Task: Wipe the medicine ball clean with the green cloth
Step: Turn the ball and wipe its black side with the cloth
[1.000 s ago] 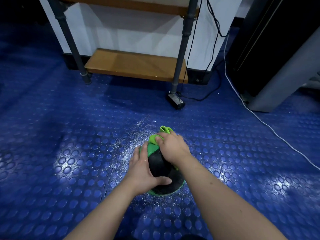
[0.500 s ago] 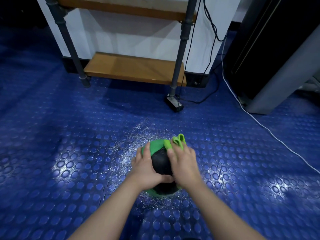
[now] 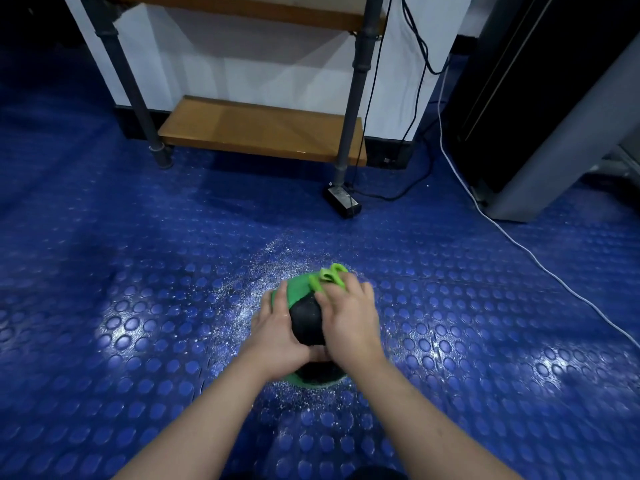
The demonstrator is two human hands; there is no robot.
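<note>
A black and green medicine ball (image 3: pixel 306 322) sits on the blue studded floor, low in the middle of the view. My left hand (image 3: pixel 277 332) lies flat against its left side, fingers spread over the green panel. My right hand (image 3: pixel 349 318) covers the ball's top right and holds the bright green cloth (image 3: pixel 330 277) against it; folds of the cloth stick out beyond the fingertips. Most of the cloth is hidden under that hand.
White powdery specks (image 3: pixel 242 292) are scattered on the floor around the ball. A wooden shelf unit (image 3: pixel 259 129) on metal legs stands behind. A black power adapter (image 3: pixel 343 201) and a white cable (image 3: pixel 519 244) lie on the floor to the right, near a dark cabinet (image 3: pixel 540 98).
My right hand with the cloth has slid from the ball's far top toward its right side. The left hand stays on the left side of the ball.
</note>
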